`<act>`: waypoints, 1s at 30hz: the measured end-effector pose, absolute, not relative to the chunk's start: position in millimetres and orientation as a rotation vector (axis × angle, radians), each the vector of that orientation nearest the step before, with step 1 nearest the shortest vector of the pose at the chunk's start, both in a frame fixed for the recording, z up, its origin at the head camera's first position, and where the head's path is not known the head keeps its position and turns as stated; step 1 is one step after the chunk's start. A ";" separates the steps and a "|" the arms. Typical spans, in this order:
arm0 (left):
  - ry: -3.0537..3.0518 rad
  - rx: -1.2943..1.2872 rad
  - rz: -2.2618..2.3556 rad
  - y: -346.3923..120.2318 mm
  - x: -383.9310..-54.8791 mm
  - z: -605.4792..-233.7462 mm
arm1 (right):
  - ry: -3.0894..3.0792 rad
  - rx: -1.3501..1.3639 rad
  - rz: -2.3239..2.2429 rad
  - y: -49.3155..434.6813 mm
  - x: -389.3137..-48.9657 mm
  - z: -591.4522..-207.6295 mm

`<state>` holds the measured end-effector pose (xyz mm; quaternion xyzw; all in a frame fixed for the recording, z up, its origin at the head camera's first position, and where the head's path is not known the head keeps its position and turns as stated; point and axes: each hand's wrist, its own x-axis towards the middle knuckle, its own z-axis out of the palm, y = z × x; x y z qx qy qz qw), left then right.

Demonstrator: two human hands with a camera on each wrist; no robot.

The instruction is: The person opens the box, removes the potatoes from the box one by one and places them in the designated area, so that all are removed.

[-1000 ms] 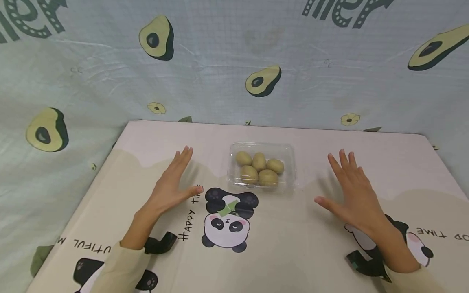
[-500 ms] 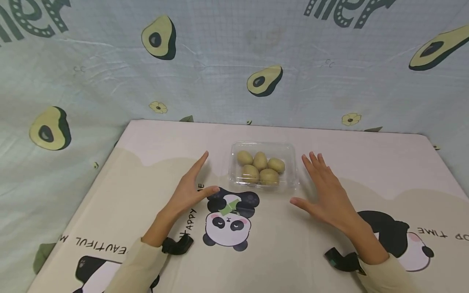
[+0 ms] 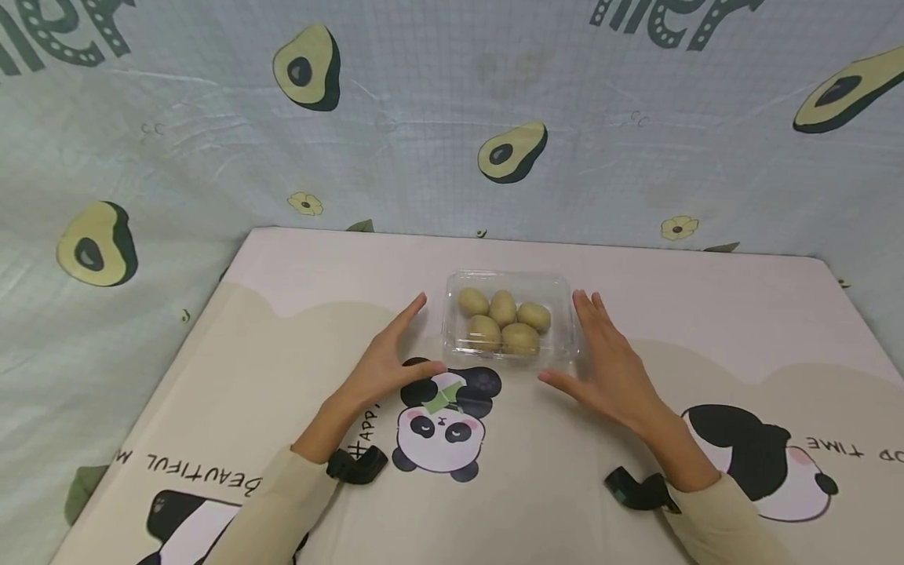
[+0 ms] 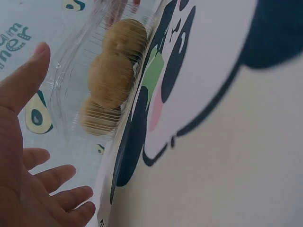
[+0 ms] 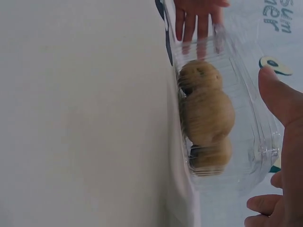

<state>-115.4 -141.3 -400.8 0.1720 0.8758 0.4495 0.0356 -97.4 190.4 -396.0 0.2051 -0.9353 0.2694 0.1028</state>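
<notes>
A clear plastic box (image 3: 561, 314) stands on the table with several potatoes (image 3: 520, 339) inside it. To its left my left hand (image 3: 384, 365) hovers with fingers extended and thumb spread, a gap away from the box. On the other side my right hand (image 3: 610, 369) is held close by the right wall, fingers straight; whether the fingertips touch it I cannot tell. The left wrist view has the potatoes (image 4: 111, 78) behind the ribbed plastic, beyond the left hand (image 4: 28, 151). In the right wrist view the box (image 5: 255, 137) lies beside the right hand (image 5: 284, 156).
The table (image 3: 537, 486) has a pale cover printed with pandas and words. Behind it hangs a cloth (image 3: 410, 94) with avocado prints. A black wrist camera (image 3: 356, 464) sits on the left wrist, another black camera (image 3: 639, 488) on the right.
Both hands have moved inward toward the box, the left hand going right and the right hand going left. The box and potatoes have stayed in place.
</notes>
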 end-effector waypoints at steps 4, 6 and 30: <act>2.670 0.540 1.389 -137.0 -117.7 -401.8 | -2.782 0.590 0.811 184.8 -100.7 -395.6; 2.653 0.548 1.400 -134.0 -118.8 -402.4 | -2.785 0.573 0.817 182.0 -101.1 -395.3; 2.627 0.476 1.482 -107.9 -123.5 -418.3 | -2.693 0.480 1.074 164.6 -103.3 -406.0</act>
